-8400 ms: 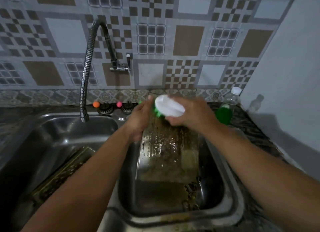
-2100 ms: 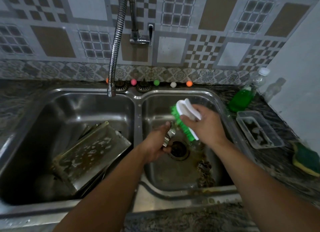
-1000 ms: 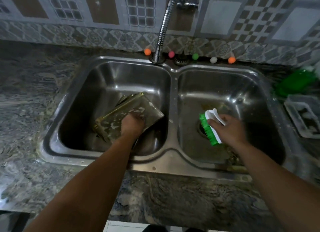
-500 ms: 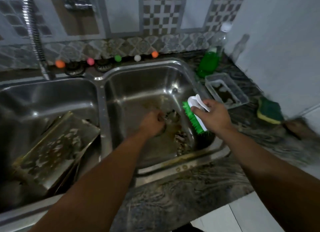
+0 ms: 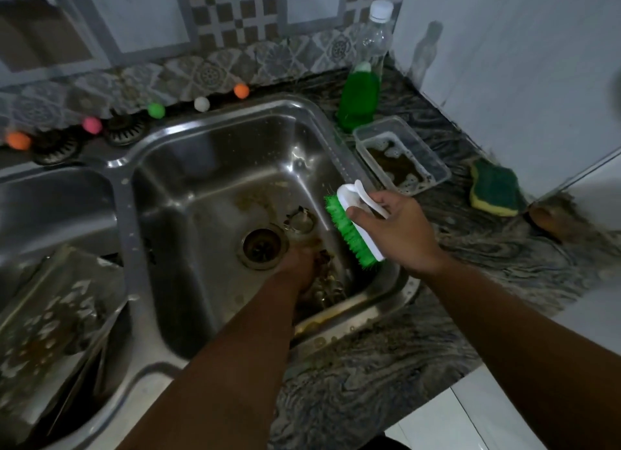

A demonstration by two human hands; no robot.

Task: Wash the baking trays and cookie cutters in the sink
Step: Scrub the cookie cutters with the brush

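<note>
— Patterned tiles behind, dark marbled counter [image 5: 386, 365] round a steel double sink [image 5: 215, 167], dim light. Down at the fingers?

— Left hand [image 5: 295, 268] sunk to the floor of the right basin, knuckles up, fingertips buried in a heap of cookie cutters [image 5: 327, 290]. Cannot tell whether clenched on one or only feeling through the pile; hidden under the hand itself.

— And the other?

— Right hand [image 5: 396, 229] wrapped round a white scrub brush [image 5: 353, 226], thumb over the handle loop, green bristles turned toward the basin, held above the rim and just right of the heap.

— Handling, as a guess?

— Thin metal rings, probably light and stiff, edges likely sharp, wet and greasy so apt to slip. Best pinched across the band with finger and thumb, one at a time, never squeezed flat.

— Anything else near those fingertips?

— One more loose cutter [image 5: 300, 221] beyond the knuckles, beside the drain [image 5: 262, 246]; drain itself just left of the hand.

— Farther out?

— Soapy baking tray [image 5: 57, 318] leaning in the left basin, well apart from both hands. Past the brush hand: clear tub [image 5: 401, 160] of murky suds, green soap bottle [image 5: 363, 90] behind it, sponge [image 5: 494, 194] off to the far side. Coloured balls [image 5: 156, 110] strung along the back edge.
</note>
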